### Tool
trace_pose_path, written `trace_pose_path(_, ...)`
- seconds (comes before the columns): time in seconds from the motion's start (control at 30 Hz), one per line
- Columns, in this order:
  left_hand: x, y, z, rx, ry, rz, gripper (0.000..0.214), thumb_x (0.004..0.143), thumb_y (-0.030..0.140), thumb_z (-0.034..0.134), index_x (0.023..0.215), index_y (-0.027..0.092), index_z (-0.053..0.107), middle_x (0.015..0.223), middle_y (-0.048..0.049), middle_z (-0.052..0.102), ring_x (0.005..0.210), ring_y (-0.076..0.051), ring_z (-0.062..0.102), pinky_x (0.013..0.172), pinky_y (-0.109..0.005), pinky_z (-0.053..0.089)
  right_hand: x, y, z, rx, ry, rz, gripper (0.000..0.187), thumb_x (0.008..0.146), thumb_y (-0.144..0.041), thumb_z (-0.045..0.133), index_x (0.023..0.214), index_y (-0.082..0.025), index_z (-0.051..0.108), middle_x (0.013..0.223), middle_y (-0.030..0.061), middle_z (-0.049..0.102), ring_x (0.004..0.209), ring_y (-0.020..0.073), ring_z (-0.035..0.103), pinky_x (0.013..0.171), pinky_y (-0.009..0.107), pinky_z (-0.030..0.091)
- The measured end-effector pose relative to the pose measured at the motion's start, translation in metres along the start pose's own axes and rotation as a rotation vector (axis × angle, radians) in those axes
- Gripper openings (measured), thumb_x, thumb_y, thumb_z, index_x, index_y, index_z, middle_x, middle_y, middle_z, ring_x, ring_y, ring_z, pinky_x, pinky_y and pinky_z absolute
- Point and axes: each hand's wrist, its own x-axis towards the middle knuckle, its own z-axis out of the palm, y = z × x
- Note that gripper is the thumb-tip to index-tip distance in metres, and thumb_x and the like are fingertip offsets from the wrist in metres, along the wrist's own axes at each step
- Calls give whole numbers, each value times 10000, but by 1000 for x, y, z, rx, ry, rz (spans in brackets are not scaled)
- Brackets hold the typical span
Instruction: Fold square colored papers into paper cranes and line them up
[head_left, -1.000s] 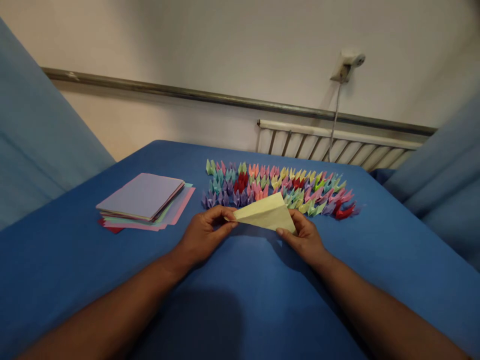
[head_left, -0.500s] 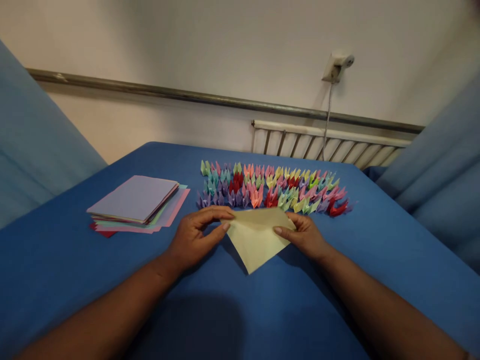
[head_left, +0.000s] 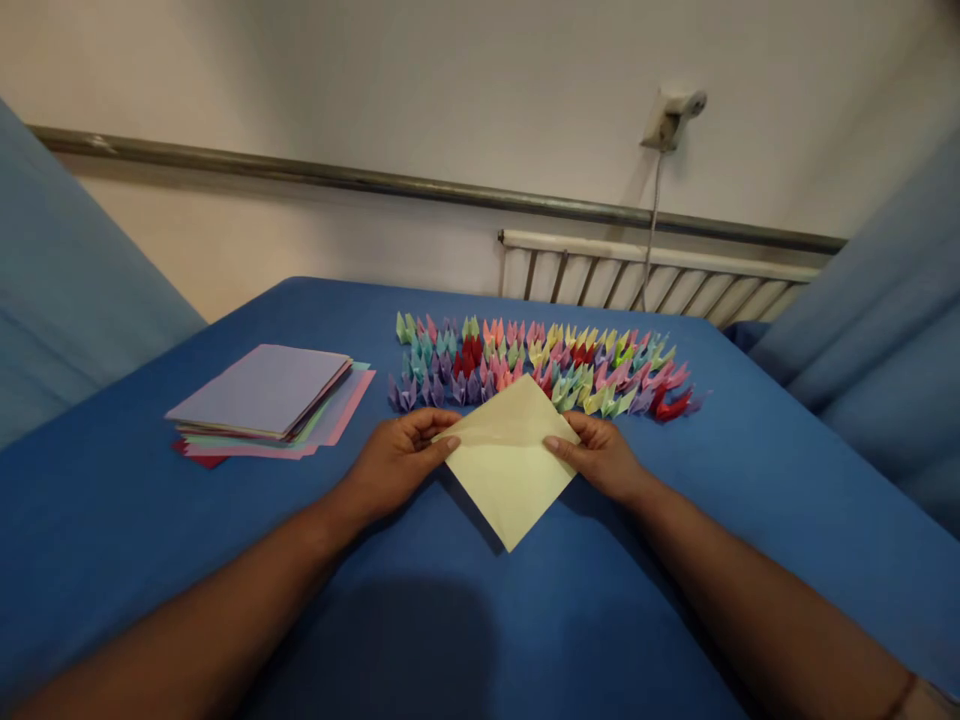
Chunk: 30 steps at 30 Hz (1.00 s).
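A pale yellow sheet of origami paper (head_left: 510,480) is held up as a diamond, one corner pointing towards me. A crease runs across its middle from side to side. My left hand (head_left: 409,450) pinches the left corner between thumb and fingers. At the right corner my right hand (head_left: 600,452) grips the sheet, its thumb on top and its fingers underneath. Just beyond the sheet stand rows of small folded paper cranes (head_left: 577,355) in many colours; the sheet's far corner hides some of them.
To the left lies a stack of coloured paper (head_left: 262,390), lilac sheet uppermost, on the blue-covered table (head_left: 187,560). Behind are a metal rail (head_left: 337,178), a radiator (head_left: 585,270) and a wall socket with a cord (head_left: 664,120). Blue curtains (head_left: 885,300) hang at both sides.
The sheet's far part, earlier tipped and foreshortened, now lies opened out so the whole diamond shows. Both hands still hold its side corners. The view has shifted slightly.
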Motion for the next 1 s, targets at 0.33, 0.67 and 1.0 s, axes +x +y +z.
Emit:
trace_pose_path(0.33,-4,2,0,-179,-39,97,382,741,237,684,1119,203,647,1081,-62,720,972,-201,677,926,-376,509,6,7,-9,134,-7,26,371,665,-441,787,901,-177,678,771,27,720,610,154,629,594,287,475)
trace_pose_path(0.67,-3,5,-5,245,-35,209,191,763,340,656,873,227,766,960,-61,746,909,-236,678,892,-387,517,4,5,-6,191,-55,61,397,659,-437,795,917,-161,672,746,34,712,602,155,630,601,289,468)
trace_pose_path(1.0,1,7,-5,242,195,103,257,781,424,654,768,179,727,786,-35,734,763,-193,658,720,-280,500,-1,-11,-8,-32,-95,-249,495,806,-388,676,1277,-290,559,977,26,642,765,141,574,676,273,463)
